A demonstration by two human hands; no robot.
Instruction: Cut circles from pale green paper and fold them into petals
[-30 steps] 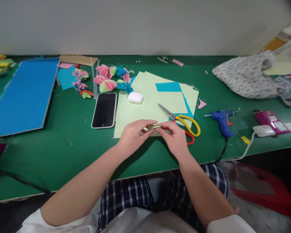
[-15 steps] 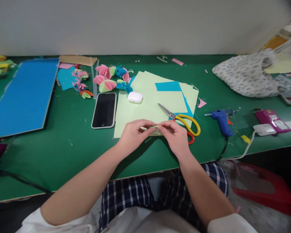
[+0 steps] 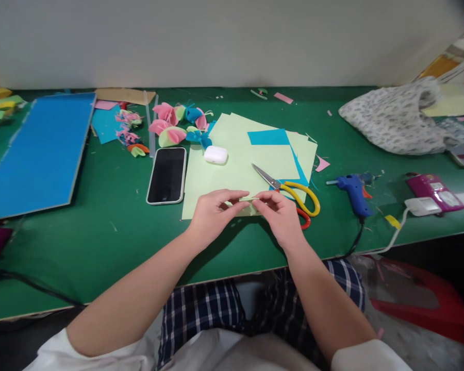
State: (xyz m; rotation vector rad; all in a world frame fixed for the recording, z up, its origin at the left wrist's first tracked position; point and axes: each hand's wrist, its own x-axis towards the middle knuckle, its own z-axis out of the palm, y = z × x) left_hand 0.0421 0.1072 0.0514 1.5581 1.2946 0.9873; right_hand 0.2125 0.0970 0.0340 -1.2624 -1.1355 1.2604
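Between the fingertips of both hands is a small piece of light green paper (image 3: 249, 200), mostly hidden by the fingers. My left hand (image 3: 214, 212) pinches its left side, and my right hand (image 3: 280, 216) pinches its right side. Beneath them lie light green sheets (image 3: 216, 180) on the green table. Scissors (image 3: 290, 193) with one yellow and one red handle rest half open by my right hand. Blue paper pieces (image 3: 268, 137) lie on the sheets, along with a white earbud case (image 3: 215, 155).
A phone (image 3: 166, 175) lies left of the sheets, with pink, green and blue paper flowers (image 3: 172, 126) behind it. At the right are a blue glue gun (image 3: 353, 193), a patterned cloth bag (image 3: 390, 116) and a white adapter (image 3: 423, 206). A large blue board (image 3: 42, 154) lies left.
My left fingers have parted slightly, and a little more of the green paper shows between the hands. The hands have otherwise stayed in place.
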